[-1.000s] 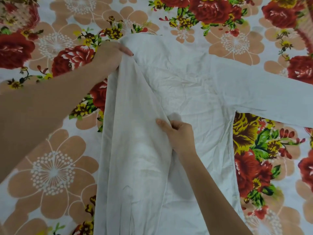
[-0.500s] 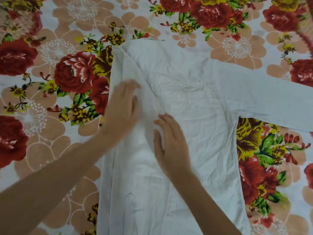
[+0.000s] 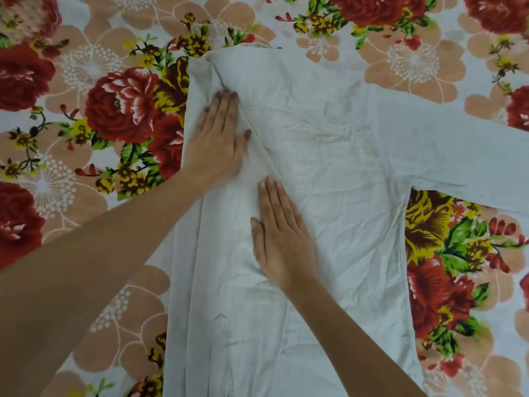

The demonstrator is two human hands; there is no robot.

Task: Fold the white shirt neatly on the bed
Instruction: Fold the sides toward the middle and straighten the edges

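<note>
Your white shirt (image 3: 329,167) lies flat on the bed (image 3: 86,90), collar toward its far side, with one sleeve (image 3: 446,144) stretched out toward the bed's right edge. Your left hand (image 3: 217,144) presses down, fingers straight, on the side panel (image 3: 211,267) folded over the body, likely to set the crease near the shoulder. Your right hand (image 3: 282,239), also flat and gripping nothing, rests just beside the fold's inner edge, pinning the cloth. No container shows; the bed alone carries the shirt.

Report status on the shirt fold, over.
Left hand flat on the folded-in side. Right hand flat mid-shirt. White shirt part folded, sleeve on the right spread out. No obstruction seen.
</note>
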